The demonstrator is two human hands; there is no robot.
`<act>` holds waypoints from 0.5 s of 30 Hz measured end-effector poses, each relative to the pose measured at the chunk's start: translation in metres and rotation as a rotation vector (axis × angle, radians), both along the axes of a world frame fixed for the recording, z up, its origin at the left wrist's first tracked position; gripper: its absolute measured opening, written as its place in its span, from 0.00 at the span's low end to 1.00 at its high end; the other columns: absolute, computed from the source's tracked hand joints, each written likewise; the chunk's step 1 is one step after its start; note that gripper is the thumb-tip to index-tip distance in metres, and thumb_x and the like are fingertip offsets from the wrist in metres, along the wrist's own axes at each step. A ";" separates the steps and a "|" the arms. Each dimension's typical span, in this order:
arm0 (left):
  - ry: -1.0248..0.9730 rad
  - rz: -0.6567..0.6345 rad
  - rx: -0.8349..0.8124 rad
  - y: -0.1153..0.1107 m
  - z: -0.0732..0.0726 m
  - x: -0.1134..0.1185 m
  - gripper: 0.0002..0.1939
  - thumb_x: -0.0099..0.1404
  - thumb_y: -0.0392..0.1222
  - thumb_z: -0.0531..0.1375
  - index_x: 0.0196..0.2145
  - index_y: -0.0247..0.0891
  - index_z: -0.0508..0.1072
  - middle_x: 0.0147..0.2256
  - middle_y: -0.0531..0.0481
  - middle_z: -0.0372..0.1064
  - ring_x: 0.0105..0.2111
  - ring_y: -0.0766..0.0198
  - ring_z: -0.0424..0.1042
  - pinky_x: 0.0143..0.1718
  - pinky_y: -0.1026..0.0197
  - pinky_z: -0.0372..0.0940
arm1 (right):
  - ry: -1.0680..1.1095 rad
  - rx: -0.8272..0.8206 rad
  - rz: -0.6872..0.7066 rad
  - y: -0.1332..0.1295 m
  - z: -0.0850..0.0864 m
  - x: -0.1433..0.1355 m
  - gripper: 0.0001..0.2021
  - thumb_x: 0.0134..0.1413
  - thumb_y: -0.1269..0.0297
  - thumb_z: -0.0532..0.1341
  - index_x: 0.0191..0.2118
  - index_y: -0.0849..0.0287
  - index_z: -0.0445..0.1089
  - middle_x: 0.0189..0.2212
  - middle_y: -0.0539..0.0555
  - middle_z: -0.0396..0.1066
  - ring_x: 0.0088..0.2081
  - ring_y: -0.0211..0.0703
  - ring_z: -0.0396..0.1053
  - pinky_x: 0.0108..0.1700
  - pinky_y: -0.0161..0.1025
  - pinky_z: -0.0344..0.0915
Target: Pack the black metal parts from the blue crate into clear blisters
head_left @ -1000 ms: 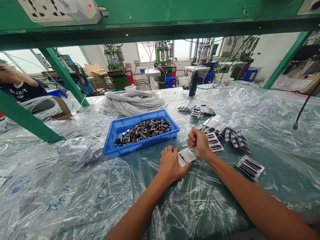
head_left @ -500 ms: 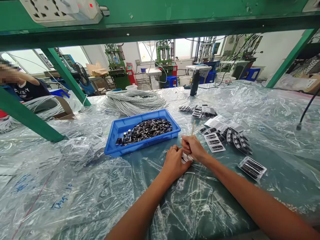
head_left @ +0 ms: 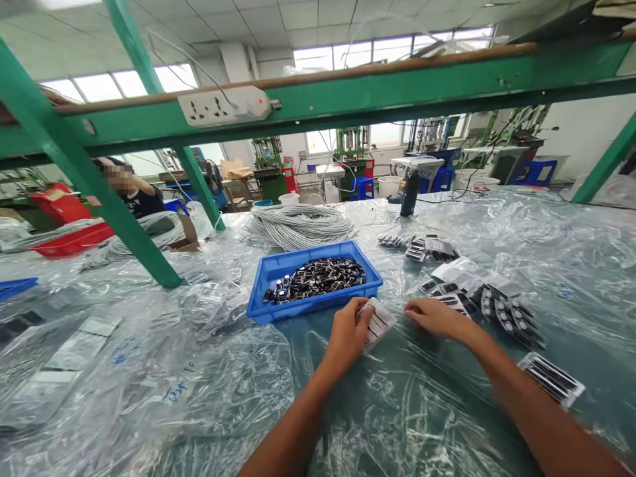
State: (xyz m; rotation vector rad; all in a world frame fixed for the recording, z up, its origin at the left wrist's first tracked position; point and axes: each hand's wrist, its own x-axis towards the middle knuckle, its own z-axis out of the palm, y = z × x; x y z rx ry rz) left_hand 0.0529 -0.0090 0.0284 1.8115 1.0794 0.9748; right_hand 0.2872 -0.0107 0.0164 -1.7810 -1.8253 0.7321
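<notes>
Just off the near right corner of the blue tray (head_left: 275, 267), the left hand (head_left: 349, 331) grips a small clear pack (head_left: 380, 323) by its edge, thumb against fingers; whether the pack's lower edge rests on the table cannot be told. The right hand (head_left: 440, 318), farther to the right of the tray, has its fingers curled with the tips close together, and I cannot tell whether anything is pinched there. The pack is held on one side only, so a push on its free side could twist it out of the fingers or bend it. With the tray so near, a careless swing of the left hand could knock its corner and shake the small black parts (head_left: 328, 275) inside. Well to the right of the tray, the heap of filled packs (head_left: 509, 318) lies close behind the right hand; a wide sweep of that wrist could slide some of them out of place. The wrinkled plastic sheet (head_left: 372, 417) in front of the tray might also snag a pack's edge.
</notes>
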 end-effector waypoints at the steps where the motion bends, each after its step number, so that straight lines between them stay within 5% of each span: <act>1: -0.040 0.048 0.014 0.005 0.002 -0.004 0.13 0.67 0.46 0.54 0.40 0.38 0.74 0.33 0.48 0.76 0.31 0.60 0.73 0.32 0.61 0.65 | -0.099 0.126 -0.007 -0.001 0.002 -0.007 0.06 0.51 0.66 0.60 0.28 0.60 0.73 0.26 0.57 0.73 0.30 0.47 0.71 0.34 0.41 0.66; 5: -0.209 0.254 -0.021 0.035 0.011 -0.021 0.12 0.63 0.44 0.59 0.39 0.36 0.77 0.34 0.45 0.78 0.32 0.57 0.75 0.34 0.59 0.68 | -0.152 0.573 0.068 0.005 0.025 -0.065 0.15 0.60 0.67 0.53 0.47 0.61 0.73 0.47 0.64 0.71 0.49 0.53 0.70 0.52 0.47 0.66; 9: -0.333 0.409 0.065 0.070 0.022 -0.029 0.11 0.60 0.42 0.62 0.38 0.36 0.79 0.38 0.43 0.79 0.36 0.55 0.76 0.40 0.56 0.69 | -0.146 0.663 0.123 0.037 0.052 -0.137 0.17 0.62 0.68 0.52 0.53 0.62 0.70 0.48 0.64 0.71 0.49 0.53 0.69 0.52 0.46 0.65; 12: -0.408 0.470 0.118 0.095 0.027 -0.037 0.10 0.58 0.38 0.61 0.37 0.36 0.80 0.37 0.44 0.79 0.37 0.56 0.76 0.44 0.54 0.69 | -0.117 0.606 0.032 0.070 0.061 -0.170 0.15 0.63 0.66 0.53 0.49 0.64 0.72 0.44 0.65 0.74 0.45 0.51 0.71 0.48 0.42 0.65; 15: -0.440 0.405 0.099 0.113 0.026 -0.051 0.09 0.56 0.38 0.62 0.34 0.37 0.80 0.34 0.46 0.78 0.37 0.57 0.76 0.43 0.56 0.68 | 0.063 0.560 -0.032 0.100 0.055 -0.178 0.11 0.62 0.61 0.58 0.35 0.61 0.75 0.32 0.62 0.76 0.37 0.49 0.73 0.42 0.40 0.65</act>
